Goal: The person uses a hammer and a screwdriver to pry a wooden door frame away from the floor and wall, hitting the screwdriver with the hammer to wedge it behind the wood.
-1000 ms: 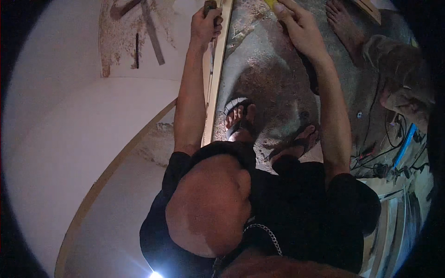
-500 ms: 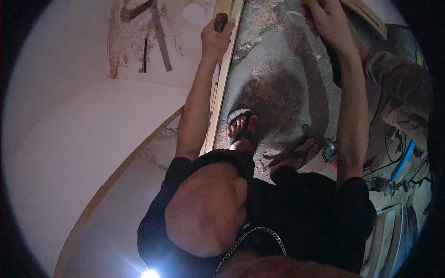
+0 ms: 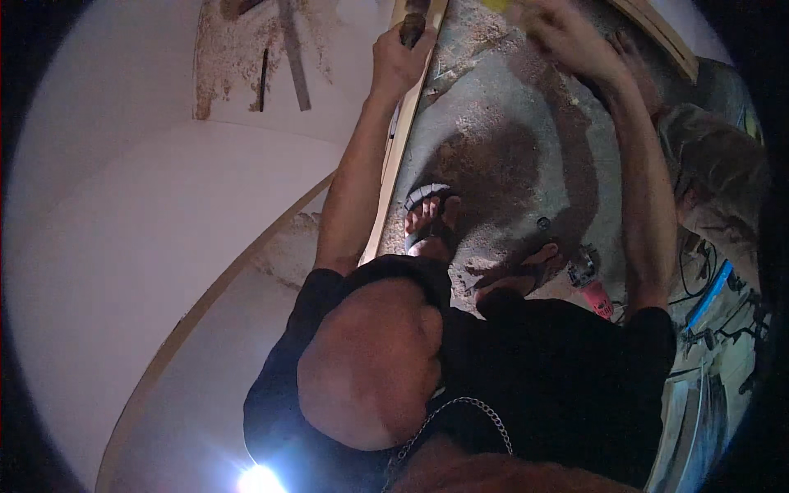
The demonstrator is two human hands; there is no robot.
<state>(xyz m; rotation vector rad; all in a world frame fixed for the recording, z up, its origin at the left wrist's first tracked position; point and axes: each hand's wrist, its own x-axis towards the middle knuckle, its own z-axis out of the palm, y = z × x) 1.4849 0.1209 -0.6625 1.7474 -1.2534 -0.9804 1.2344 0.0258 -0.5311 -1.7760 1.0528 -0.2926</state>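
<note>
Although dark marks show on the red tool (image 3: 597, 301) down on the floor (image 3: 485, 99), they are too small for me to read through this feed. Near the top of my view, the left hand (image 3: 401, 59) is closed around a dark handle (image 3: 412, 31), whose rounded end pokes up out of the fist. That handle sits over the pale wooden strip (image 3: 395, 177), which runs down alongside the left forearm; I can't make out whether the tool's lower end touches the wood.

Off to the right, well apart from the left one, the right hand (image 3: 565, 37) is blurred over the floor. A yellow object (image 3: 495, 3) shows just beside its fingertips, cut off by the upper edge, and I cannot tell whether the fingers grip it.

Left of the strip, I have a grey flat bar (image 3: 294, 66) and a thin black bar (image 3: 263, 80) lying on a dust-strewn white surface (image 3: 329, 90). Another person's trouser leg (image 3: 715, 156) is just beyond the right forearm.
</note>
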